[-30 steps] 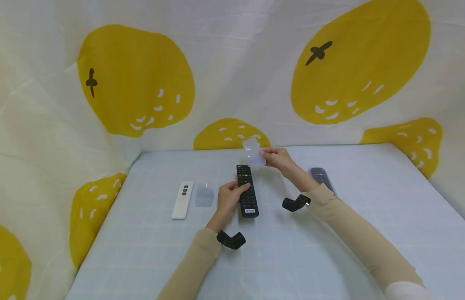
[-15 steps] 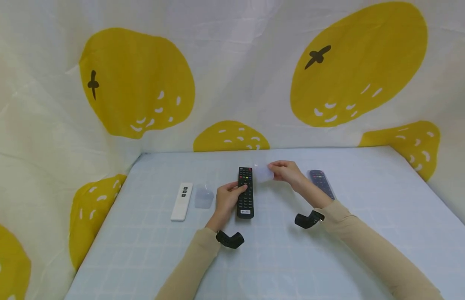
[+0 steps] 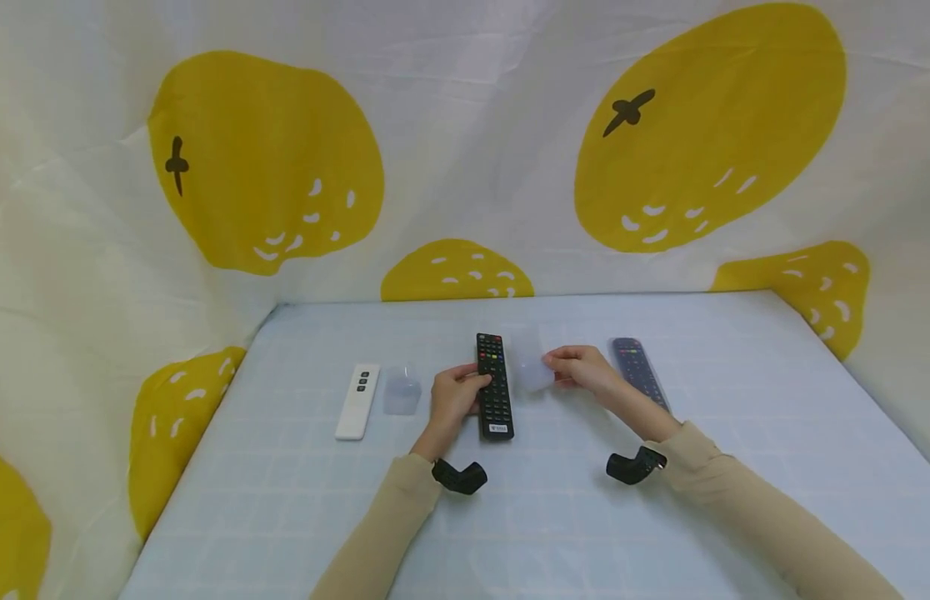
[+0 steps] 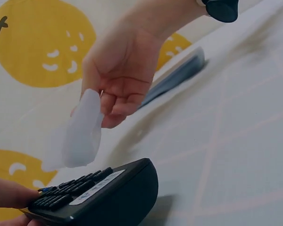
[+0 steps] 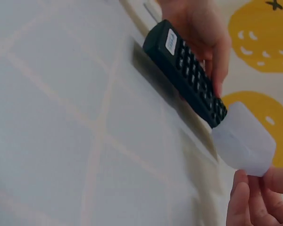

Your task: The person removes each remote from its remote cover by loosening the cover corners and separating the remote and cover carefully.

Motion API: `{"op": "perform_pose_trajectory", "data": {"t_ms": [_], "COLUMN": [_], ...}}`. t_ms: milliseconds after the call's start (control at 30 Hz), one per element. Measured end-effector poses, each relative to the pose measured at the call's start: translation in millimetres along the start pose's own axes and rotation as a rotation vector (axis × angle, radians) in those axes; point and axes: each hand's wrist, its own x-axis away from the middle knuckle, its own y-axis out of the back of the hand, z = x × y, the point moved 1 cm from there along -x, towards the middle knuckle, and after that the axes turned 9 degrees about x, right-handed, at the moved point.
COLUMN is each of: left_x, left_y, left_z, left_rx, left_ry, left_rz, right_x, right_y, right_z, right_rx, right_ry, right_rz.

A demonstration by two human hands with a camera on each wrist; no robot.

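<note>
A black remote control point(image 3: 496, 392) with many buttons is gripped by my left hand point(image 3: 455, 396), thumb over its keys. The left wrist view shows its labelled end point(image 4: 108, 193) raised over the table. My right hand point(image 3: 582, 367) pinches a translucent plastic sleeve point(image 3: 532, 367) by its edge, just right of the remote's far half. From the right wrist camera, the sleeve point(image 5: 245, 139) overlaps the remote's far end point(image 5: 217, 115). Most of the left hand's curled fingers are hidden beneath the remote.
Left of the hands lie a white remote point(image 3: 357, 402) and another clear sleeve point(image 3: 402, 392). A dark remote point(image 3: 639, 371) lies at the right, partly behind the right forearm. A fruit-printed curtain point(image 3: 465, 150) borders the pale tablecloth point(image 3: 322, 517).
My right hand has brought the sleeve down and right, from beyond the remote's far end to its right side. The left hand keeps its grip, with the remote's angle shifting slightly.
</note>
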Motion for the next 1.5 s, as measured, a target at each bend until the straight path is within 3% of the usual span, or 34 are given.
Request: {"op": "perform_pose_trajectory", "data": {"t_ms": [233,467,633,867,1067,1267,1500], "left_x": [-0.3,-0.3,0.4,-2.1,-3.4,-4.3,-4.2], "left_y": [-1.9,-1.9,0.2,4.5,7.9,10.0,13.7], "left_z": [3.7,-0.2,-3.0,-6.1,-8.4,-8.3,-6.8], "left_rx": [-0.062,-0.211,-0.308,-0.381,-0.413,-0.443,-0.419], "left_ry": [-0.014,-0.137,-0.186,-0.163,-0.180,-0.178,-0.147], "left_rz": [0.027,0.004,-0.009,-0.012,-0.029,-0.037,-0.017], "right_x": [0.9,0.9,1.4,-0.9,-4.5,-5.1,-5.0], "right_y": [-1.3,-4.2,-5.9,-9.4,-15.6,-17.2,-17.7], "right_z": [-12.1,-16.5,-16.3,-16.5,-16.3,-14.3,-12.7], "right_rx": [0.061,0.058,0.026,-0.036,-0.087,-0.040,0.109], "right_ry": [-0.008,0.007,0.001,-0.003,-0.007,-0.015,0.016], "right_rz": [0.014,0.037,0.054,0.063,0.073,0.070,0.021]}}
